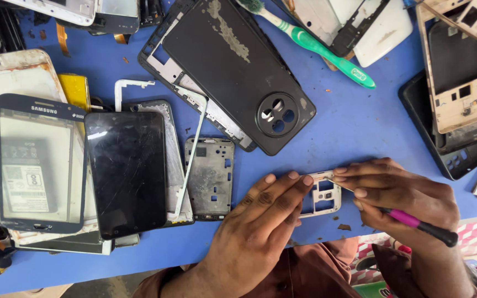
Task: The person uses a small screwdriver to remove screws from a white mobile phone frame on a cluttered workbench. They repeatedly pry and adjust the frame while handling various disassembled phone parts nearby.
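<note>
A blue tabletop (354,127) is strewn with phone shells, screens and a green toothbrush (316,44). The left hand (260,215) presses flat fingers on a white phone frame (322,194); the right hand (398,196), its grip clamped on a pink-handled screwdriver (415,222), touches the frame's top edge.

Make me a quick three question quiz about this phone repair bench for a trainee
1. True or false: the right hand holds a pink-handled tool.
2. What does the left hand press down? A) white phone frame B) toothbrush C) black back cover
3. What colour is the table?

Key:
1. True.
2. A, the white phone frame; the green toothbrush and the black back cover lie untouched farther up.
3. Blue.
</note>
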